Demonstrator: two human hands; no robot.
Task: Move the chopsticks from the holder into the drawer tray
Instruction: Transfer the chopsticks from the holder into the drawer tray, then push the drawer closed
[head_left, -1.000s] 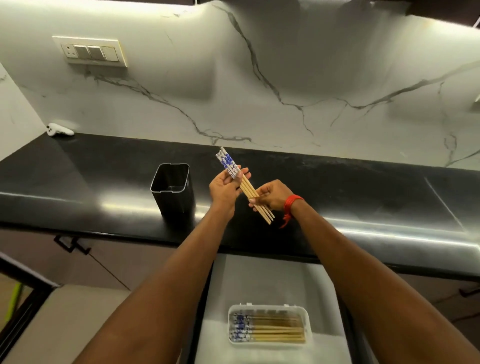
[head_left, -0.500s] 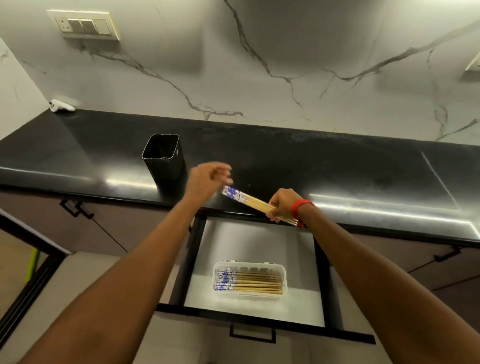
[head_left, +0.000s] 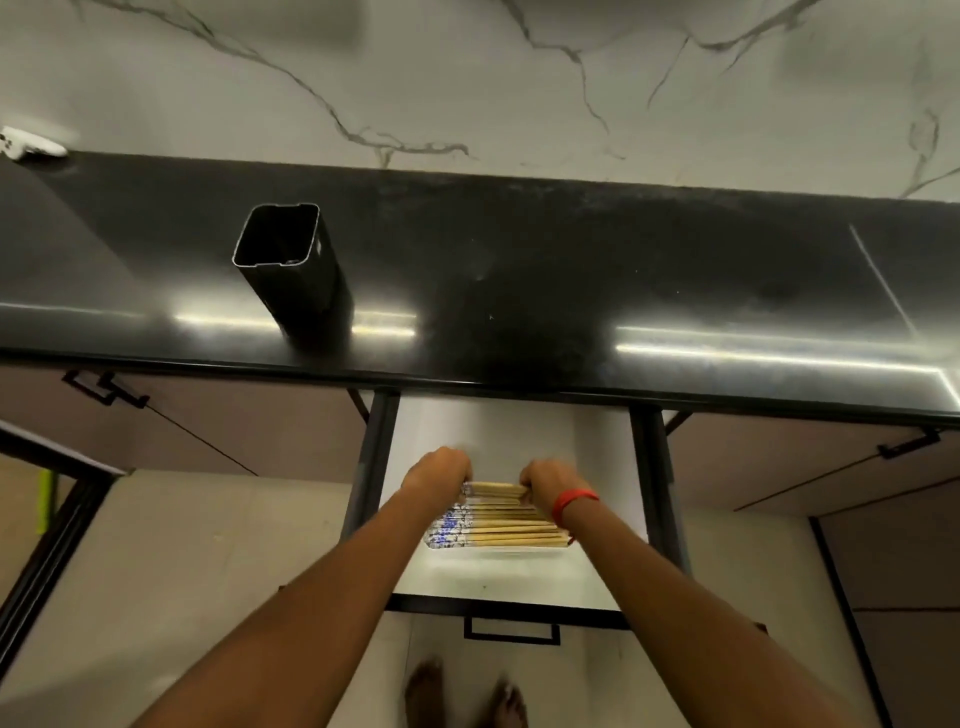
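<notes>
chopsticks (head_left: 493, 488) | long axis left-right | patterned ends left | over tray (head_left: 498, 551)

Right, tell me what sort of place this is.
Most likely a home kitchen: a glossy black stone countertop runs below a white marble-veined backsplash, and an open pull-out drawer under it holds a white plastic tray of wooden chopsticks with blue-patterned ends.

The countertop (head_left: 571, 291) is glossy black stone mirroring strips of light, the wall (head_left: 467, 78) behind is smooth veined white marble, the holder (head_left: 291, 265) looks like dark metal with a satin sheen, and the chopsticks (head_left: 511, 527) are pale matt wood lying in a white plastic tray (head_left: 493, 550).
</notes>
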